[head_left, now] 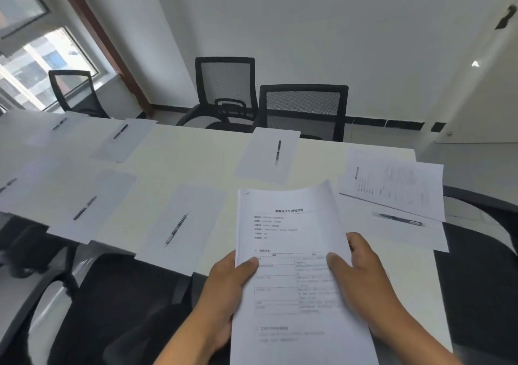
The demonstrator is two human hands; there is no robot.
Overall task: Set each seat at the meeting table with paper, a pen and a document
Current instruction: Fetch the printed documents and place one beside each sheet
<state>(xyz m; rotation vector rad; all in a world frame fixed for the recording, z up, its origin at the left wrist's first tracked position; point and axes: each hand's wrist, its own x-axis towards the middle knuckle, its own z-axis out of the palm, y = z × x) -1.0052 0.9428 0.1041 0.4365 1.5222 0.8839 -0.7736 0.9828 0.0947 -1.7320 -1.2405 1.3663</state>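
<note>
I hold a stack of printed documents (297, 275) above the near edge of the white meeting table (196, 154). My left hand (227, 289) grips its left edge, thumb on top. My right hand (361, 275) holds the right side, thumb across the top sheet. Several seats have a blank sheet with a black pen on it, such as the sheet (185, 224) with a pen (176, 229) to my left and the far sheet (269, 154) with a pen (278, 151). At the right end lies a printed document (395, 182) over a sheet with a pen (399, 219).
Two black mesh chairs (302, 109) stand at the table's far side, another chair (74, 90) by the window on the left. A black chair (120, 303) sits below me at the near edge, and one (482, 252) at the right end.
</note>
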